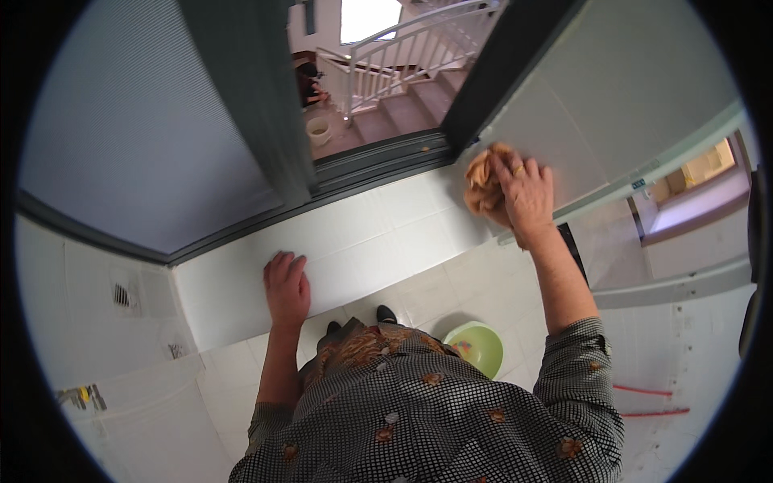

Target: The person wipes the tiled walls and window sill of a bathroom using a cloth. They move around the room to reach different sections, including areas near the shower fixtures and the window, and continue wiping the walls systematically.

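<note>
My right hand [527, 196] presses a crumpled orange-brown cloth [485, 181] against the wall panel [580, 133], at the right end of the window ledge. A ring shows on one finger. My left hand [287, 287] rests on the white tiled ledge [368, 232] with its fingers slightly bent and nothing visible in it. Just beyond the ledge runs the dark window frame [386, 160], open in the middle, with a ribbed or screened pane [145, 121] on the left.
A green basin [483, 350] stands on the tiled floor [423, 290] at lower right. Through the window appear stairs with a white railing [392, 66], a bucket [318, 130] and another person [308, 84]. A doorway lies at far right.
</note>
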Demonstrator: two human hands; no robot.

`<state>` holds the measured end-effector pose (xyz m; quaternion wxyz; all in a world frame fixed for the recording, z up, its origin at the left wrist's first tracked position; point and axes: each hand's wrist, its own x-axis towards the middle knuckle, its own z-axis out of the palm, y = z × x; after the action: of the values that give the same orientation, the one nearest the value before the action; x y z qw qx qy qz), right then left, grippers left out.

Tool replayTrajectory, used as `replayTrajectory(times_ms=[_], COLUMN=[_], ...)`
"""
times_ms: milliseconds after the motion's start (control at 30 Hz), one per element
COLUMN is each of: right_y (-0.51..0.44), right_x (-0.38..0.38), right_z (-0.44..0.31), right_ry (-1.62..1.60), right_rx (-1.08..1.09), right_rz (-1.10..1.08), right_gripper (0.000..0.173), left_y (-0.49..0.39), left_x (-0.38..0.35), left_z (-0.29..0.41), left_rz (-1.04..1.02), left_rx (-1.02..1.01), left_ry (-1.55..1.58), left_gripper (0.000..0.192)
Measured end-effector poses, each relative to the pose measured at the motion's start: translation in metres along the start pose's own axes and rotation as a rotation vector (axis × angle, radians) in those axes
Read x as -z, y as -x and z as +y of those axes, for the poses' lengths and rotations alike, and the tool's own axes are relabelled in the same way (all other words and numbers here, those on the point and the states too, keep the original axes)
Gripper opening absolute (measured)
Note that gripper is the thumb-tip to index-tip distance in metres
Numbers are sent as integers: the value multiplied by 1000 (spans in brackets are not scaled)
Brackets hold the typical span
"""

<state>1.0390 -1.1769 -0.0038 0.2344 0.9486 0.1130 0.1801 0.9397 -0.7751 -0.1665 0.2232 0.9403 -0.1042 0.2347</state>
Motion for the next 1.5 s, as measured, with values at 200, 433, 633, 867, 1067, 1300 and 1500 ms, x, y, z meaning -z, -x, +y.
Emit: replayTrajectory(times_ms=[200,433,633,867,1067,1300,1500], right_y=[22,5,-13,-36,-44,-24,-7], right_x=[-67,-22,40,59,15,-19,4], right_z=[-72,-154,-281,-298,-251,-195,-237], right_ry=[-206,-712,-723,-715,-690,-712,-696], right_rx=[-180,43,526,735,492,170,245], right_rz=[-362,-322,-392,-262,-214,-276,-225], right_gripper=[48,49,54,57,53,57,57], left_y=[4,8,13,16,17,18,13], left_x=[2,5,12,18,13,12,15], left_z=[1,7,5,1,-2,-1,8], left_rz=[70,89,144,264,201,195,89], left_rx=[16,48,35,257,252,243,93], left_ry=[38,94,157,108,84,187,189], left_gripper=[29,32,42,47,45,47,57])
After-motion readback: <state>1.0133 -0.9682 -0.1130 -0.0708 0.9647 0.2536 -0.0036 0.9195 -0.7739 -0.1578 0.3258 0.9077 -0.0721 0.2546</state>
